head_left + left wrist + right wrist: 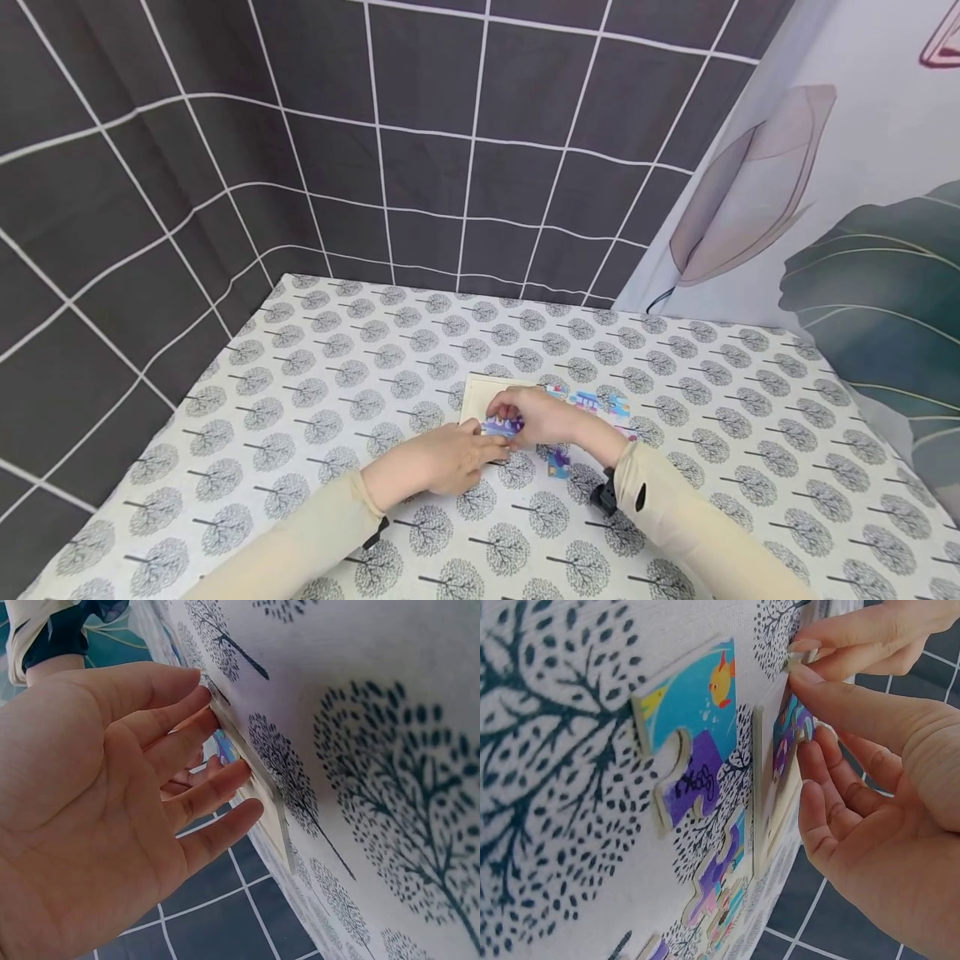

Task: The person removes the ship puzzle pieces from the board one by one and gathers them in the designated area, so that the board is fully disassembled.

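A shallow pale wooden puzzle board [476, 398] lies on the table under both hands. On it is a purple and blue jigsaw piece [500, 426], partly covered by fingers. My right hand [538, 415] pinches this piece between thumb and fingers at the board's near side, as the right wrist view also shows. My left hand [452, 458] rests at the near left edge of the board, its fingers loosely extended and the tips touching the board [279, 817]. Close to the right forearm lies a loose blue and purple piece [682, 724] with orange and yellow fish.
More loose jigsaw pieces [596, 402] lie right of the board, partly behind the right forearm. White cloth with a tree print [360, 404] covers the table. A dark grid-patterned curtain [420, 167] hangs behind, and a leaf-patterned one [750, 192] at the right.
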A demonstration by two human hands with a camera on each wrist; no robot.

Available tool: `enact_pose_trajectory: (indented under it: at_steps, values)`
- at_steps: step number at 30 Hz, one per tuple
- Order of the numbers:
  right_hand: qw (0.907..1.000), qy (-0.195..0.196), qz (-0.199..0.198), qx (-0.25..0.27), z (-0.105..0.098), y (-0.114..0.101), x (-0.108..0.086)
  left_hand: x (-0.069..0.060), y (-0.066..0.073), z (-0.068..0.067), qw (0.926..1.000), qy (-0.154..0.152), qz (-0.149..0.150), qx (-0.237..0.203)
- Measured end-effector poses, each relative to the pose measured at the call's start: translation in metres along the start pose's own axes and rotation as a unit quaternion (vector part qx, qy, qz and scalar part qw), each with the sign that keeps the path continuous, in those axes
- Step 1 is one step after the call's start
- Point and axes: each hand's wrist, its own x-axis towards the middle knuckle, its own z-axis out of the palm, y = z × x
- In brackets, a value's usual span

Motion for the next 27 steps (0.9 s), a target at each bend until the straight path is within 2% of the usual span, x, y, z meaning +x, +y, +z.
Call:
enact_pose_trajectory:
  at_steps: [7, 15, 22, 27]
  values:
    - [0.9997, -0.005, 0.012, 0.018, -0.002, 0.004, 0.001, -0.004, -0.003, 0.001, 0.9999, 0.003, 0.009, -0.005]
    - [0.9996, -0.002, -0.005, 0.028, -0.003, 0.007, 0.000, -0.004, -0.006, 0.005, 0.9998, -0.004, -0.001, -0.021]
    - [0.9979, 0.010, 0.010, 0.063, -0.002, 0.010, 0.001, -0.006, -0.009, 0.005, 0.9995, -0.010, -0.006, -0.031]
    - [0.9989, 0.013, -0.009, 0.045, -0.002, 0.012, 0.001, -0.007, -0.011, 0.003, 0.9994, -0.009, -0.001, -0.033]
